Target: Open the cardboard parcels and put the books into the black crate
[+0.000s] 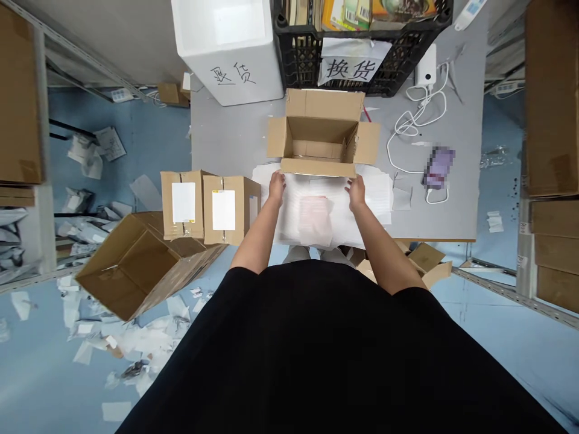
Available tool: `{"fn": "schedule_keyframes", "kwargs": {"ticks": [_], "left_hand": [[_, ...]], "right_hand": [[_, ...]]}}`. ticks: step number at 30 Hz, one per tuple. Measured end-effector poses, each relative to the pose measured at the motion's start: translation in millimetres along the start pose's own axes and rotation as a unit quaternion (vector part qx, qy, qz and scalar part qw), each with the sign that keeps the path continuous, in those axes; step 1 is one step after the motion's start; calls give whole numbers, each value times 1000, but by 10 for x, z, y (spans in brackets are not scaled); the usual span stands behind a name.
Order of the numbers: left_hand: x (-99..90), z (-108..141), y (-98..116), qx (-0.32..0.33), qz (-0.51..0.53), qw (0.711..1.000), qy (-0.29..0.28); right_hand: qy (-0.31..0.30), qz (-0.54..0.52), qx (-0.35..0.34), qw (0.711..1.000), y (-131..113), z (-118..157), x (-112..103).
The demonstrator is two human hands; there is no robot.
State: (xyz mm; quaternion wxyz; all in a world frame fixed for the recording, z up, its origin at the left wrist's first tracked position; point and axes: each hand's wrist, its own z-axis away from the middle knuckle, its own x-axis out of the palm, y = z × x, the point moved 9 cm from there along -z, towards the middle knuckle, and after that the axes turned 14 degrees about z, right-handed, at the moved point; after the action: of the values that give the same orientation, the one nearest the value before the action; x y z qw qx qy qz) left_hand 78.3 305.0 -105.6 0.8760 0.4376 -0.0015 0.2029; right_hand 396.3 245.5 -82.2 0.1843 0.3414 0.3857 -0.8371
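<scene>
An open cardboard box (319,167) stands at the middle of the table, its flaps spread and its inside showing bare. My left hand (277,187) grips the near left corner of the box by its front flap. At the near right corner, my right hand (356,193) has its fingers closed on the same flap edge. White foam sheeting (377,196) lies under and in front of the box. Between my forearms, a pale pink flat item (315,220) shows on or through the sheeting; I cannot tell which.
Two taped boxes with labels (183,202) stand left. Behind are a white bin (244,75) and a black crate (303,60) of books. A phone (438,167) and white cable (409,123) lie right. A large open carton (136,259) and scraps cover the floor left.
</scene>
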Motion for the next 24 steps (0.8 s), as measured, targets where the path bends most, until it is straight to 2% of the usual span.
{"fn": "schedule_keyframes", "kwargs": {"ticks": [3, 7, 9, 12, 14, 17, 21, 24], "left_hand": [[175, -171, 150, -17, 83, 996, -12], [413, -122, 217, -17, 105, 993, -51], [498, -21, 201, -19, 88, 994, -59], [711, 177, 130, -35, 42, 994, -94], [950, 325, 70, -39, 10, 989, -141], [1448, 591, -91, -41, -49, 969, -239], [2147, 1133, -584, -81, -125, 916, -372], [2494, 1738, -1115, -119, -205, 856, -460]], "right_hand": [[-21, -29, -33, 999, -200, -248, -116], [-44, -73, -60, 995, -385, -214, -167], [-33, -83, -60, 994, -372, -112, -260], [-1, -109, -29, 994, -161, 101, -507], [31, -161, 2, 987, 94, 286, -706], [98, -267, 58, 957, 649, 652, -967], [229, -404, 148, 873, 1646, 1413, -1124], [322, -462, 212, 798, 2345, 2215, -1044]]}}
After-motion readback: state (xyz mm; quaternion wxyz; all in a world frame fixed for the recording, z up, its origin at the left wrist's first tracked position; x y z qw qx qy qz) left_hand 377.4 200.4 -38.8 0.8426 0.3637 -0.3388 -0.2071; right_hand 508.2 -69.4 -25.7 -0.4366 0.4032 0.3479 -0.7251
